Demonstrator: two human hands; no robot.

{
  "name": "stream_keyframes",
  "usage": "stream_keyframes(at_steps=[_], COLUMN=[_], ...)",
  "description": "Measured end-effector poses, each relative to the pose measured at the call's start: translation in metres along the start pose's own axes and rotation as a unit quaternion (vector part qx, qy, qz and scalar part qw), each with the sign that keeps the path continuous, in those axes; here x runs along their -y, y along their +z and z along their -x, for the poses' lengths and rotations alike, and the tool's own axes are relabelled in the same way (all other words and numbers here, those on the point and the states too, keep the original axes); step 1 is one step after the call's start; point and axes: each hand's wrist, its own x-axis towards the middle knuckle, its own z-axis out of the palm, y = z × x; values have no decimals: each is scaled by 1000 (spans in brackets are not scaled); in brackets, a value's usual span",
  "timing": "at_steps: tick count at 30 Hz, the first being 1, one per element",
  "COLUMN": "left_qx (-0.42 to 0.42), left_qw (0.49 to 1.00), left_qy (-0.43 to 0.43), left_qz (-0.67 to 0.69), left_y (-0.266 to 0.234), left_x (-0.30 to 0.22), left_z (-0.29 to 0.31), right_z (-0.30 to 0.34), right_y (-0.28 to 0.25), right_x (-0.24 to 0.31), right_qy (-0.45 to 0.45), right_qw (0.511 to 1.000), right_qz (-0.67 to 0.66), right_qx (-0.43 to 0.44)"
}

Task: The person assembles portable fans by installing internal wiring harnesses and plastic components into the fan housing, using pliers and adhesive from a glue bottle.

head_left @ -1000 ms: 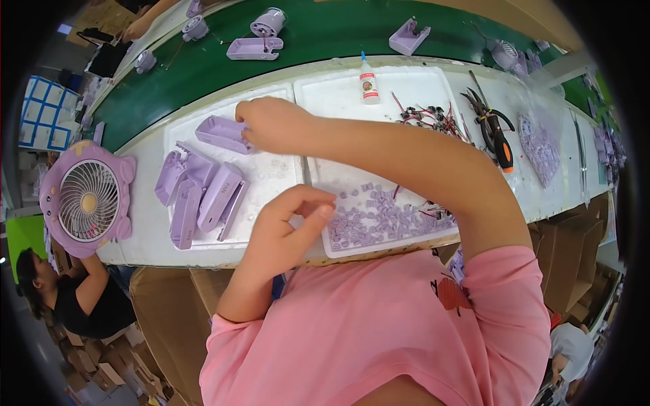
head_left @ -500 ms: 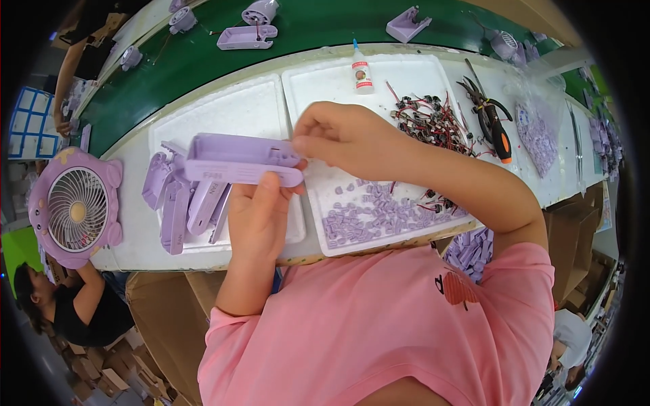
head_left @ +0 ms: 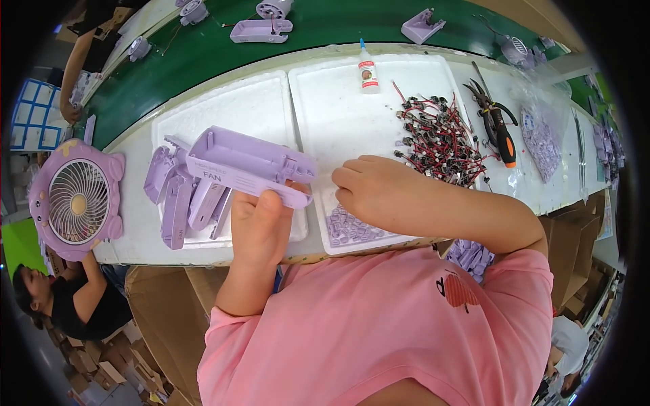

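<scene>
My left hand grips a long lilac fan handle shell, its hollow side up and tilted slightly down to the right. The thumb presses on the near wall. My right hand is apart from the shell, hovering over small lilac plastic pieces in the right white foam tray. Its fingers are curled inward, and whatever is between them is hidden. Several more lilac shells lie piled on the left foam tray, partly behind the held shell.
Small circuit boards with red and black wires are heaped in the right tray near a glue bottle. Pliers and a bag of lilac pieces lie further right. A lilac desk fan stands left; a green conveyor runs behind.
My right hand has left the shell's end and moved right and down over the small pieces. The left hand has tipped the shell, so its right end sits lower.
</scene>
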Motion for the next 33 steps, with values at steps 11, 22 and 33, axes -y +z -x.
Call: stream_keyframes(at_steps=[11, 22, 33], left_qx=[2, -19, -31], left_qw=[999, 998, 997], left_qy=[-42, -39, -34], left_qz=[-19, -40, -53], left_y=[9, 11, 18], left_x=[4, 7, 5], left_z=[3, 5, 4], right_z=[2, -4, -1], right_y=[5, 2, -7], right_x=[-6, -15, -13], right_qy=[51, 167, 201], right_qw=[999, 982, 938], right_qz=[-6, -54, -177], right_qx=[-4, -76, -222])
